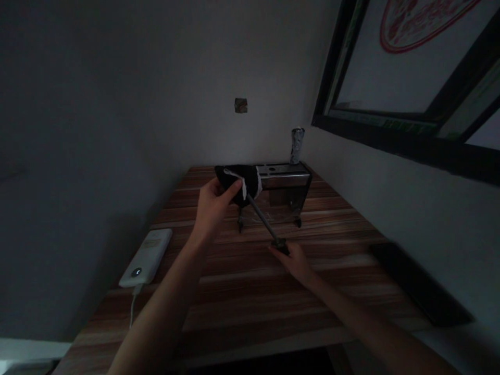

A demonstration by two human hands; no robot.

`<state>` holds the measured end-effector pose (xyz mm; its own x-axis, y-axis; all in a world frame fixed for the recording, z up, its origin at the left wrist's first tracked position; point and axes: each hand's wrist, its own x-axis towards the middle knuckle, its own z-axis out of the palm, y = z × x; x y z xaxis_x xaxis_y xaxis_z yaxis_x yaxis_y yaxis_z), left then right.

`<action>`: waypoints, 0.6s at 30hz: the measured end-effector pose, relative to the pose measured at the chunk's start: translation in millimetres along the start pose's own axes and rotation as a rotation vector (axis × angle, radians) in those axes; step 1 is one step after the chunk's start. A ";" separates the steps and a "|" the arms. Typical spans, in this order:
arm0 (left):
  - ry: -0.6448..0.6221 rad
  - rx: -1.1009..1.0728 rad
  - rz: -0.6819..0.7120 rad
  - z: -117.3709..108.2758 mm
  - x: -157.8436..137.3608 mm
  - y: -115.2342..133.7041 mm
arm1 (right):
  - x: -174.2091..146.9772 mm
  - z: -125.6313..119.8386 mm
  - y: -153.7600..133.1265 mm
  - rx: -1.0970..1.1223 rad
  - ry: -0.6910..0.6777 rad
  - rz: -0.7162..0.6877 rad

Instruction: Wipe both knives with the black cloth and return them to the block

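Black piece [250, 175], one, clamped by left fingers [233, 189]; one long-shafted tool [262, 216] gripped by right fingers [279, 254].

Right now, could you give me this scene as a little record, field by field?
Left hand: holds a black item with white edging
Right hand: grips the dark handle of a metal rod
Rod's far end: at the black item; contact unclear
Behind: metal-topped stand with silvery upright
Table, left: white device with cable
Table, right: flat black object

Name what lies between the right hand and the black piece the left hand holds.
In the head view, a thin grey rod slants from the right hand up to the black piece.
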<state>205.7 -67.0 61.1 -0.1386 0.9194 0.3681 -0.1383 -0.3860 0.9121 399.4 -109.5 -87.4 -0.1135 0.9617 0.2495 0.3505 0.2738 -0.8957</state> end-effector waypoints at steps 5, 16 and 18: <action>-0.039 0.049 0.016 5.2 -3.0 -1.0 | -0.8 0.1 2.8 0.020 0.015 0.017; -0.147 0.148 0.008 20.9 -14.5 -6.1 | -1.6 -2.3 -5.5 0.046 0.003 0.136; -0.176 0.178 0.012 23.3 -15.8 -7.8 | -1.7 -3.1 -7.9 0.062 -0.019 0.172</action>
<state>231.8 -76.8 52.4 0.0361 0.9198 0.3906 0.0396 -0.3919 0.9192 399.7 -113.3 -79.6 -0.0749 0.9936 0.0842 0.3084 0.1034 -0.9456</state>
